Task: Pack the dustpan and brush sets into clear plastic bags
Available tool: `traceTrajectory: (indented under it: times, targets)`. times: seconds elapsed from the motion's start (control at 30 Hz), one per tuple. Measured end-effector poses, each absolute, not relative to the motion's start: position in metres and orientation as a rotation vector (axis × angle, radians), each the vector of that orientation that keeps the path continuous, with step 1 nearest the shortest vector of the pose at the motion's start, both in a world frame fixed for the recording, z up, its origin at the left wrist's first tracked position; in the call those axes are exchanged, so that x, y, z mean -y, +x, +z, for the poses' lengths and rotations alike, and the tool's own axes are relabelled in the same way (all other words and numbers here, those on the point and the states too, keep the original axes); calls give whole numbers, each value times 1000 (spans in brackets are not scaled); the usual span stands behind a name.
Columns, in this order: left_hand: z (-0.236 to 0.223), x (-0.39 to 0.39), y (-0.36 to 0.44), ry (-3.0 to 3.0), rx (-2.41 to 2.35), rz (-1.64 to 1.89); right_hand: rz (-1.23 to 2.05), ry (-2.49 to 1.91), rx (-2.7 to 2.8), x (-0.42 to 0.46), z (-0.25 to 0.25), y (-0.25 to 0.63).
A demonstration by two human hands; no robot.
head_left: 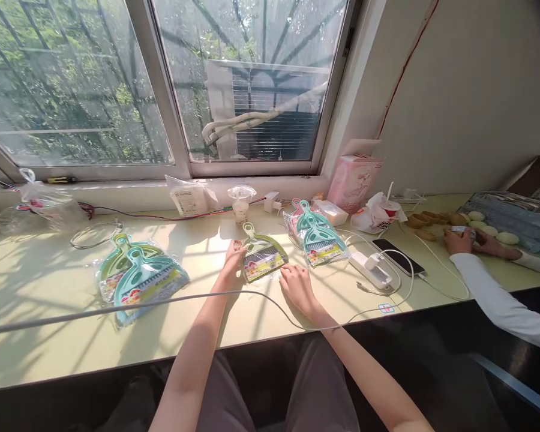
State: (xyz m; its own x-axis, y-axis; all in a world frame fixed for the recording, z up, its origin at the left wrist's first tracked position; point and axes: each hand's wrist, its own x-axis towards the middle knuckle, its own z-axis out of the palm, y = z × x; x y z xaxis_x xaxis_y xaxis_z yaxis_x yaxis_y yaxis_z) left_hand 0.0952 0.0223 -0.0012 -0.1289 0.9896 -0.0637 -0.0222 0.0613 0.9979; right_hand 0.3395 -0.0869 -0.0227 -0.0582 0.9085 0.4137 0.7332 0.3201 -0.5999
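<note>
A green dustpan and brush set (264, 255) in a clear bag with a yellow label lies on the table in front of me. My left hand (234, 261) grips its left edge, fingers bent around the side. At the lower right corner, my right hand (298, 289) is closed on the bag with its fingers curled; the exact pinch is partly hidden. To the left, a pile of wrapped green and blue dustpan sets (146, 279) lies overlapped. Right of my hands, another pile holds blue and pink dustpan sets (319, 237).
A grey cable (162, 300) crosses in front, over my forearms. Nearby are a power strip (369, 270), a phone (400, 257), a plastic cup (241, 210) and a pink box (354, 180). At right, a co-worker's hands (459, 241) hold a small object beside round pale pieces (483, 227).
</note>
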Motion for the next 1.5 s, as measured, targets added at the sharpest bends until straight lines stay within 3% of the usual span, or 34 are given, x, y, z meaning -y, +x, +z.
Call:
traceTrajectory:
  times: [0.27,0.5,0.87,1.1,1.23,1.4,1.5]
  targets:
    - [16,-23,75,720,-1092,1571,881,-1468,1264,19,8,288]
    - [23,-17,76,804,-835,1624,901,-1388,954,-9,17,261]
    - [15,-28,69,548,-1102,1693,1203,-1113,875,-6,17,283]
    - [37,-20,-4,518,-1412,1978,1215,-1141,799,-10,16,308]
    - [44,-13,-2,686,-1304,1752,1189,-1089,674,-12,18,306]
    - [29,-16,75,952,-828,1360,1189,-1073,646,-10,23,303]
    - [16,-19,102,1016,-776,1279,1210,-1110,761,-7,23,303]
